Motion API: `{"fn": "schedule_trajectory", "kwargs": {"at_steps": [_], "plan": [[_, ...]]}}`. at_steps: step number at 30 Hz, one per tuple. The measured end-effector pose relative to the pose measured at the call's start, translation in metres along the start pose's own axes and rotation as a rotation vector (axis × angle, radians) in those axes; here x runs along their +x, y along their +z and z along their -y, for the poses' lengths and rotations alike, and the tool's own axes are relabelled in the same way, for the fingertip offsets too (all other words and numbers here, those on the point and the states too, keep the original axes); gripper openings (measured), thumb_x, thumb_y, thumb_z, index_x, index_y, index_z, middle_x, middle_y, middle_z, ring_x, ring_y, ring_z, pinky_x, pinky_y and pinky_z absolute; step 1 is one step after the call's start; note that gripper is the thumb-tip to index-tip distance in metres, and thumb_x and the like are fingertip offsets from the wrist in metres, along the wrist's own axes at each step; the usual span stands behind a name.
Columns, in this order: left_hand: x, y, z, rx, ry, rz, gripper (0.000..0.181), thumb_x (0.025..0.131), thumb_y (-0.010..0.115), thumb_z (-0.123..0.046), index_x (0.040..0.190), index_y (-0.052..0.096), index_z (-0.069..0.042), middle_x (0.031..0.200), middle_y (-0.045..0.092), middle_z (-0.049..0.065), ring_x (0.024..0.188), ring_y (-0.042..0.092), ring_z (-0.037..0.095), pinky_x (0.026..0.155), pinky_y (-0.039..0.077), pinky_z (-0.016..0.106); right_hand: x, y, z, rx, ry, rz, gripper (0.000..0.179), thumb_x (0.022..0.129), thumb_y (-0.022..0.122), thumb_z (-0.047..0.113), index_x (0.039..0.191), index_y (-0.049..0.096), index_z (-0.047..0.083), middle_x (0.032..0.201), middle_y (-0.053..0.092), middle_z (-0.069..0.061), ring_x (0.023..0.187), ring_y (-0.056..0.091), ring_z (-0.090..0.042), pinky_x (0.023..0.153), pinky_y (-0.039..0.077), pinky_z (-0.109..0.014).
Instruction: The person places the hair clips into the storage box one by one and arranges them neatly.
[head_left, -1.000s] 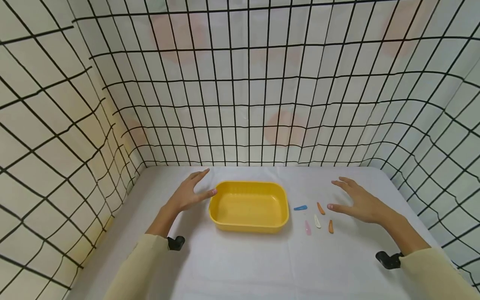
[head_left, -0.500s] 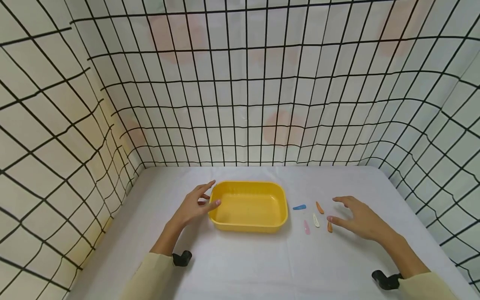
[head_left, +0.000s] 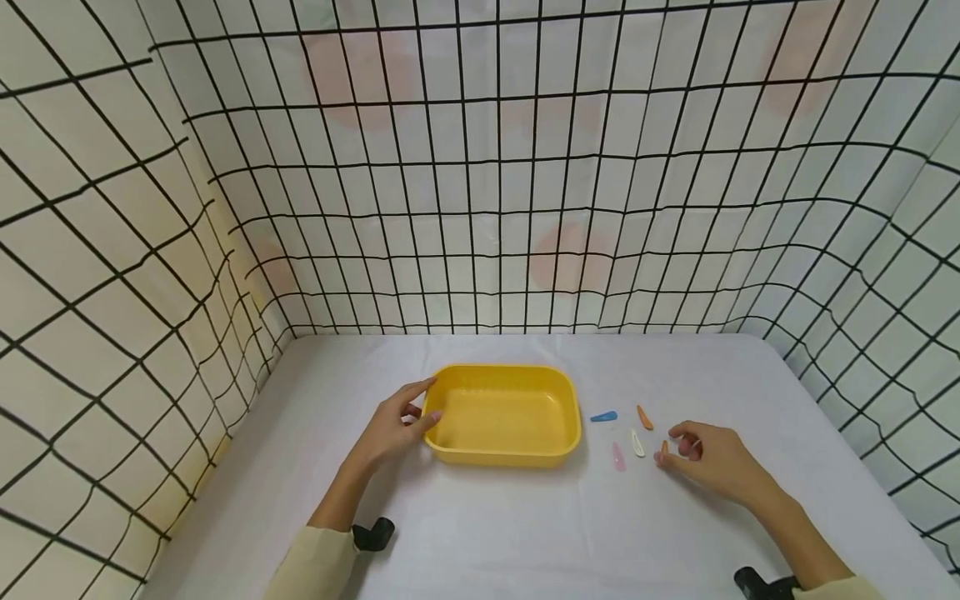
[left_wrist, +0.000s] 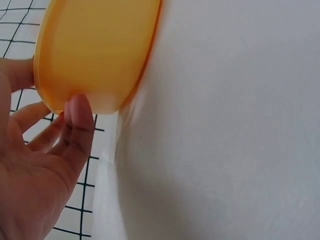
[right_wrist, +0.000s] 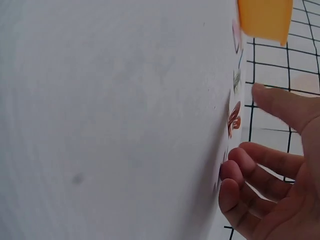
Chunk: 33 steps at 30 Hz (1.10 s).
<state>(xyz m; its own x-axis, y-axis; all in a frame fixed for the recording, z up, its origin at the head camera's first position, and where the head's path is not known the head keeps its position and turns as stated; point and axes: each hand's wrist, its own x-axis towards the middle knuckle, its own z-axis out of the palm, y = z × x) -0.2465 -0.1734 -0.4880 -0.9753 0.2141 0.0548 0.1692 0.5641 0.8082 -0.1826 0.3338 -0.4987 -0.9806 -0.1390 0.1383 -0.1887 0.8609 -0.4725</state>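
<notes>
Yellow tray [head_left: 502, 421] sits mid-scene on a white cloth [head_left: 480, 533], its left end clamped in the left hand [head_left: 392, 429], thumb over the rim. Rightward lie a blue clip [head_left: 604, 417], a pink clip [head_left: 618, 457] nearer, a white clip [head_left: 637, 443] and a far orange clip [head_left: 645, 418]. At right, the right hand [head_left: 722, 463] has thumb and fingers apart around a near orange clip [head_left: 664, 447]; touch is unclear.

Right hand [right_wrist: 300, 200] near orange clips [right_wrist: 234, 120]; yellow tray [right_wrist: 266, 19] upper right.
</notes>
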Motion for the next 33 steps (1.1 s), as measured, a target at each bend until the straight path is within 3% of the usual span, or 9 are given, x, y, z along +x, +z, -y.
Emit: {"fn": "schedule_trajectory", "kwargs": {"at_steps": [2, 5, 6, 11, 17, 20, 23, 27, 33], "plan": [[-0.0011, 0.0004, 0.0006, -0.062, -0.037, 0.008, 0.064, 0.095, 0.075, -0.03, 0.153, 0.051, -0.028, 0.127, 0.066, 0.008, 0.083, 0.061, 0.019, 0.07, 0.055, 0.026, -0.0007, 0.0025, -0.0002, 0.015, 0.012, 0.005, 0.043, 0.083, 0.085, 0.044, 0.102, 0.073, 0.007, 0.079, 0.059, 0.006, 0.071, 0.05, -0.002, 0.062, 0.044, -0.021], [-0.0018, 0.0015, 0.0023, -0.157, -0.086, 0.018, 0.065, 0.095, 0.075, -0.025, 0.154, 0.05, -0.027, 0.108, 0.065, 0.014, 0.069, 0.061, 0.019, 0.059, 0.054, 0.025, -0.0014, 0.006, -0.001, 0.031, 0.032, 0.019, 0.041, 0.081, 0.086, 0.041, 0.1, 0.072, 0.007, 0.078, 0.057, 0.006, 0.069, 0.047, -0.002, 0.06, 0.042, -0.02], [-0.002, 0.0019, 0.0025, -0.179, -0.097, 0.021, 0.065, 0.095, 0.075, -0.023, 0.154, 0.05, -0.027, 0.108, 0.065, 0.015, 0.066, 0.061, 0.02, 0.059, 0.055, 0.025, -0.0016, 0.007, -0.0012, 0.039, 0.04, 0.025, 0.041, 0.081, 0.087, 0.04, 0.1, 0.072, 0.007, 0.078, 0.057, 0.005, 0.069, 0.047, -0.002, 0.06, 0.041, -0.02], [-0.0027, 0.0039, 0.0046, -0.234, -0.131, 0.011, 0.065, 0.095, 0.076, -0.021, 0.154, 0.05, -0.026, 0.144, 0.058, 0.007, 0.062, 0.061, 0.022, 0.059, 0.057, 0.026, -0.002, 0.0096, -0.0021, 0.029, 0.039, 0.023, 0.041, 0.08, 0.088, 0.036, 0.1, 0.072, 0.005, 0.076, 0.056, 0.004, 0.067, 0.046, -0.003, 0.059, 0.04, -0.02], [-0.0026, 0.0044, 0.0034, -0.268, -0.168, 0.019, 0.065, 0.095, 0.076, -0.021, 0.154, 0.05, -0.027, 0.126, 0.067, 0.012, 0.06, 0.062, 0.024, 0.062, 0.06, 0.029, 0.0003, 0.0108, -0.0031, 0.026, -0.007, -0.024, 0.03, 0.08, 0.088, 0.032, 0.096, 0.072, 0.012, 0.073, 0.055, 0.008, 0.064, 0.045, 0.0, 0.058, 0.039, -0.02], [-0.0025, 0.0051, 0.002, -0.268, -0.173, 0.019, 0.065, 0.095, 0.076, -0.021, 0.154, 0.05, -0.027, 0.13, 0.067, 0.012, 0.06, 0.063, 0.024, 0.062, 0.061, 0.03, 0.0011, 0.0107, -0.0021, 0.04, -0.024, -0.042, 0.022, 0.081, 0.087, 0.026, 0.092, 0.074, 0.013, 0.071, 0.056, 0.01, 0.064, 0.045, 0.002, 0.058, 0.04, -0.02], [-0.0022, 0.0059, 0.0005, -0.267, -0.187, 0.006, 0.064, 0.094, 0.077, -0.021, 0.153, 0.052, -0.029, 0.132, 0.067, 0.011, 0.06, 0.064, 0.025, 0.063, 0.062, 0.03, 0.0014, 0.01, -0.0002, 0.034, -0.019, -0.029, 0.016, 0.082, 0.084, 0.021, 0.091, 0.075, 0.012, 0.071, 0.057, 0.01, 0.065, 0.046, 0.001, 0.058, 0.041, -0.02], [-0.0026, 0.0067, -0.0018, -0.258, -0.211, -0.029, 0.062, 0.094, 0.078, -0.022, 0.15, 0.055, -0.03, 0.121, 0.071, 0.014, 0.06, 0.066, 0.025, 0.063, 0.062, 0.03, 0.0026, 0.0085, 0.0014, -0.003, 0.003, -0.003, 0.009, 0.084, 0.077, 0.014, 0.091, 0.075, 0.01, 0.072, 0.059, 0.009, 0.067, 0.048, -0.002, 0.058, 0.041, -0.021], [-0.0015, 0.0063, -0.0035, -0.276, -0.234, -0.07, 0.054, 0.094, 0.077, -0.022, 0.146, 0.061, -0.027, 0.14, 0.063, 0.015, 0.064, 0.069, 0.024, 0.064, 0.063, 0.03, 0.0047, 0.0082, 0.0013, -0.019, 0.021, -0.01, 0.007, 0.083, 0.072, 0.009, 0.089, 0.074, 0.009, 0.071, 0.061, 0.007, 0.066, 0.051, -0.006, 0.058, 0.043, -0.022]]}}
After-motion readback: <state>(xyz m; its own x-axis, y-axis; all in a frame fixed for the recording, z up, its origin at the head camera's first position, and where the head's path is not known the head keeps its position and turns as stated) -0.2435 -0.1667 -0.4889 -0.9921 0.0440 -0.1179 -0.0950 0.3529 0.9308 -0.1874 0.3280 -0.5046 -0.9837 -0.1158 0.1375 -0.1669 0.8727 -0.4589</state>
